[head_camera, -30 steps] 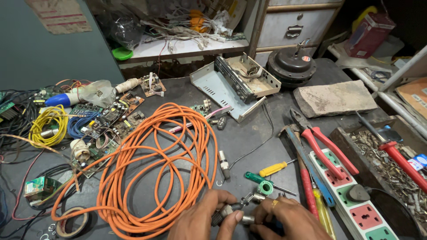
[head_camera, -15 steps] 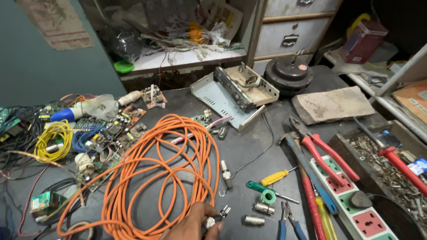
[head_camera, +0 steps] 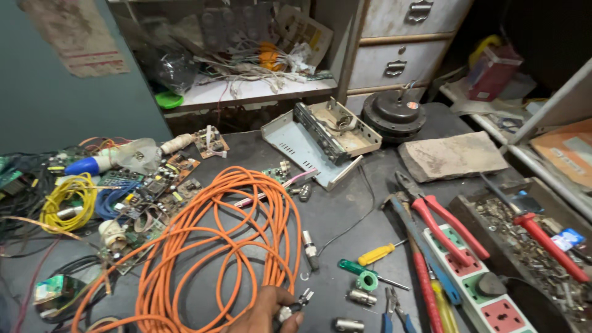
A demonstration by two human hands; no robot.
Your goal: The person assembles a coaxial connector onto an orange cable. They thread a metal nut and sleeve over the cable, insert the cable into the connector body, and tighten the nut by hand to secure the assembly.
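My left hand [head_camera: 264, 312] shows at the bottom edge, its fingers closed on a small metal connector [head_camera: 293, 307]. The connector sits beside the near loops of a long orange cable [head_camera: 217, 245] coiled on the dark workbench [head_camera: 345, 213]. I cannot tell whether it is joined to the cable. Another metal connector [head_camera: 309, 247] lies just beyond the hand. Two more metal connectors [head_camera: 361, 297] [head_camera: 349, 324] lie to the right, by a green-handled screwdriver [head_camera: 364, 274] and a yellow-handled screwdriver [head_camera: 377, 253]. My right hand is out of view.
Red-handled pliers [head_camera: 441, 223] and a white power strip [head_camera: 487, 287] lie at the right, beside a tray of screws [head_camera: 524, 246]. Circuit boards [head_camera: 161, 185], a yellow wire coil [head_camera: 66, 200] and loose wires crowd the left. An open metal casing [head_camera: 317, 139] and a flat stone block [head_camera: 453, 155] sit behind.
My right hand has dropped out of view; only the left one remains on the connector. The camera has tilted up, so the bench sits lower in frame.
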